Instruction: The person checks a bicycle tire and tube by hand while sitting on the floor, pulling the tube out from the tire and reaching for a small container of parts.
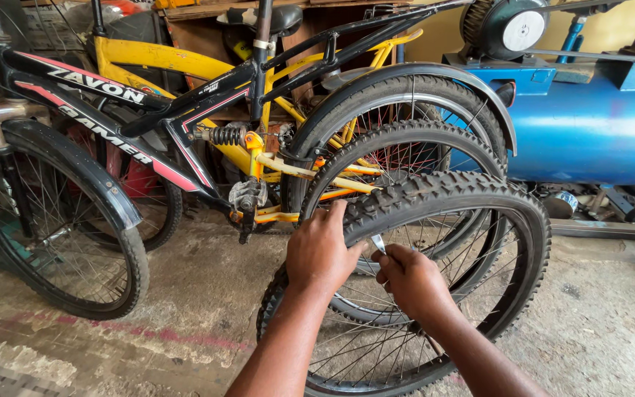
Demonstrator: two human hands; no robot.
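While the loose wheel [435,279] stands upright on the concrete floor [185,294], my left hand [321,254] grips its knobby tyre [442,192], fingers curled over the tread. My right hand [409,279], just beside it, has its fingers clamped on a small metal lever [378,243] at the tyre's edge. Behind stand a black bicycle [112,110] and a blue tank [589,125].

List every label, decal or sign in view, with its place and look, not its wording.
White lettered decal: on the black bicycle frame's upper tube, upper left, slanted, with a red stripe.
White lettered decal with red edge: on the lower tube below it, slanted.
Small white sticker: on the frame near the seat post.
No packages, signs or screens show.
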